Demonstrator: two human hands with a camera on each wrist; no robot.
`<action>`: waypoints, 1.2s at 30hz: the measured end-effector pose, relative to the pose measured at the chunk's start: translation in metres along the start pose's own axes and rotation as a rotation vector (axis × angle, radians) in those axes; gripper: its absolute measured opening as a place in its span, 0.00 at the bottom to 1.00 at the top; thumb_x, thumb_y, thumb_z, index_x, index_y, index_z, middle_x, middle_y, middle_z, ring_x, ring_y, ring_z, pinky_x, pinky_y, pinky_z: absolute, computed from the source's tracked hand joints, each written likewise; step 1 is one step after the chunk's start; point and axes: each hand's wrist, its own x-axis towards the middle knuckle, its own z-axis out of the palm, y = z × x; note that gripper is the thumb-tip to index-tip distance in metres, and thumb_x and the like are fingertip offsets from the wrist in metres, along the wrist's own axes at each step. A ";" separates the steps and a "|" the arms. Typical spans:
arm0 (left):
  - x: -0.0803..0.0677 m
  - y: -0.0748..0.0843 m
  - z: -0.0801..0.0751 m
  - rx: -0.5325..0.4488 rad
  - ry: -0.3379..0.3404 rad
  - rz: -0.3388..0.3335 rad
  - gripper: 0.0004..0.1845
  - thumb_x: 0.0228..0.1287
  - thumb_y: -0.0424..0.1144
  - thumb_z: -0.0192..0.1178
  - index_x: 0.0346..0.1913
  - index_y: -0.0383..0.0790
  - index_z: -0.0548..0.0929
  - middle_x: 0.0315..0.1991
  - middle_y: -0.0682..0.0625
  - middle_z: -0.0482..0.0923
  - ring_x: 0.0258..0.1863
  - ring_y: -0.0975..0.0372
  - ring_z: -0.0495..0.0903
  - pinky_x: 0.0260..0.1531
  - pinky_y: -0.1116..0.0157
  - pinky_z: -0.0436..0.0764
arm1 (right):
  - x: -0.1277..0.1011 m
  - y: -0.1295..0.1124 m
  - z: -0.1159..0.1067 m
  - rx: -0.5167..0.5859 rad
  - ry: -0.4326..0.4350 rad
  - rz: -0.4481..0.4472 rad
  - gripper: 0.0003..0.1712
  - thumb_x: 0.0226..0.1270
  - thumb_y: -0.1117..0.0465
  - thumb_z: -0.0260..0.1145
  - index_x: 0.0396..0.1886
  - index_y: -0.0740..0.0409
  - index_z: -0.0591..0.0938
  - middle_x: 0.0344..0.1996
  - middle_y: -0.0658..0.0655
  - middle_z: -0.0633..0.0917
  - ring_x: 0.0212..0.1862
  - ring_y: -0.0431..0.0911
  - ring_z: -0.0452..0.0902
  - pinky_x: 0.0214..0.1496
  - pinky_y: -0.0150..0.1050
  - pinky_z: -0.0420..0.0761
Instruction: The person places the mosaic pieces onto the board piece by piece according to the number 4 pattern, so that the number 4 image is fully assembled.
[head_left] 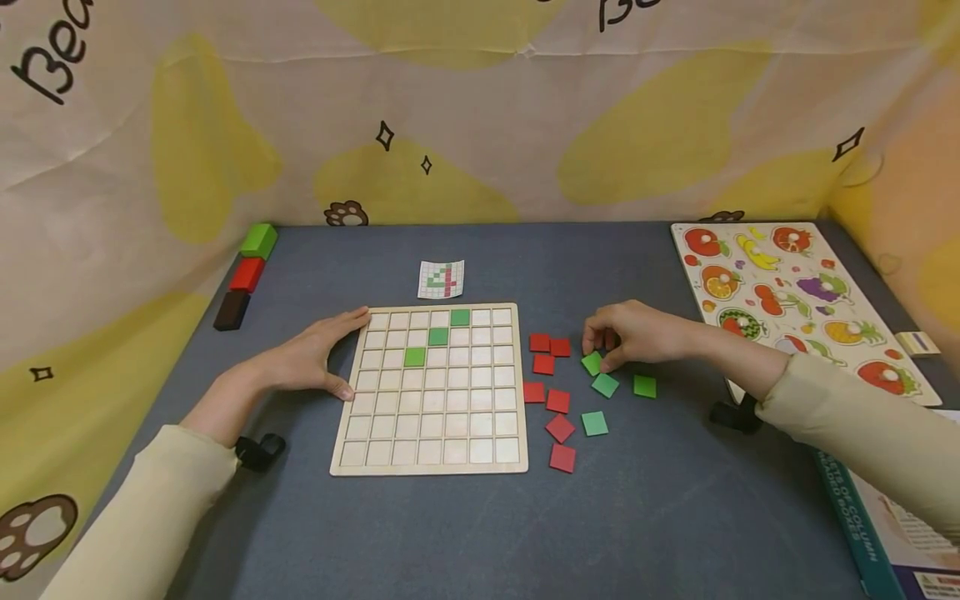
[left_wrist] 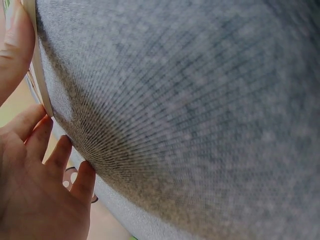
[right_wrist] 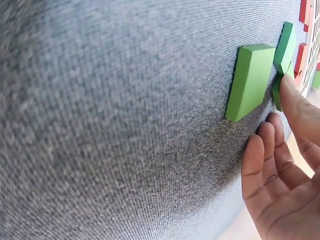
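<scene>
Grey felt covers the table (head_left: pixel 480 533), and along its left edge three blocks lie in a row — green (head_left: pixel 258 240), red (head_left: pixel 247 274) and dark brown (head_left: pixel 232 309). The left hand (head_left: pixel 311 358) rests against the left edge of the wooden grid board (head_left: pixel 431 463), fingers straight and together along the frame, thumb at the board's side; the left wrist view shows the fingertips (left_wrist: pixel 60 152) beside the board's rim. Three green tiles sit in the board's cells in a diagonal near its top edge (head_left: pixel 438 337). Just beyond the board's far edge lies a small pattern card (head_left: pixel 441 279). Right of the board, red tiles (head_left: pixel 557 401) lie scattered on the felt, with loose green tiles (head_left: pixel 605 385) beside them. The right hand (head_left: pixel 626 333) hovers over these, its fingers curled and pinching one green tile (head_left: pixel 592 363) — tilted, one edge on the felt. Near the table's right edge lies a fruit puzzle board (head_left: pixel 802 296), and a booklet (head_left: pixel 885 533) at the near right corner.
</scene>
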 end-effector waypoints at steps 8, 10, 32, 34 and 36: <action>0.000 -0.002 -0.002 0.004 -0.007 0.008 0.64 0.41 0.49 0.79 0.78 0.35 0.51 0.81 0.38 0.43 0.78 0.36 0.43 0.72 0.33 0.45 | 0.005 -0.003 -0.004 0.024 0.002 0.017 0.11 0.52 0.63 0.78 0.29 0.51 0.81 0.26 0.47 0.83 0.31 0.39 0.77 0.36 0.30 0.78; 0.000 -0.002 -0.003 0.005 -0.006 0.013 0.64 0.41 0.49 0.79 0.78 0.35 0.51 0.81 0.37 0.43 0.78 0.36 0.43 0.72 0.33 0.45 | 0.009 -0.007 -0.006 0.043 0.011 0.014 0.10 0.54 0.62 0.77 0.30 0.51 0.82 0.26 0.48 0.83 0.30 0.40 0.76 0.35 0.30 0.78; 0.000 0.001 -0.003 0.015 -0.004 0.007 0.65 0.40 0.53 0.79 0.78 0.35 0.51 0.81 0.38 0.43 0.78 0.36 0.43 0.71 0.33 0.48 | 0.154 -0.142 0.048 0.099 0.126 -0.159 0.10 0.63 0.63 0.68 0.43 0.51 0.89 0.29 0.50 0.87 0.32 0.38 0.78 0.38 0.28 0.74; -0.001 0.001 -0.002 0.013 -0.003 0.010 0.65 0.40 0.53 0.79 0.78 0.35 0.51 0.81 0.38 0.43 0.78 0.36 0.43 0.71 0.33 0.48 | 0.162 -0.153 0.054 0.085 0.111 -0.153 0.10 0.63 0.64 0.68 0.43 0.52 0.89 0.31 0.52 0.89 0.33 0.39 0.80 0.38 0.28 0.74; -0.001 0.001 -0.002 0.012 0.000 0.012 0.65 0.40 0.52 0.79 0.78 0.35 0.51 0.81 0.38 0.43 0.78 0.36 0.43 0.71 0.33 0.47 | 0.167 -0.162 0.059 0.055 0.110 -0.135 0.09 0.63 0.65 0.68 0.42 0.52 0.89 0.33 0.52 0.89 0.33 0.39 0.80 0.38 0.28 0.75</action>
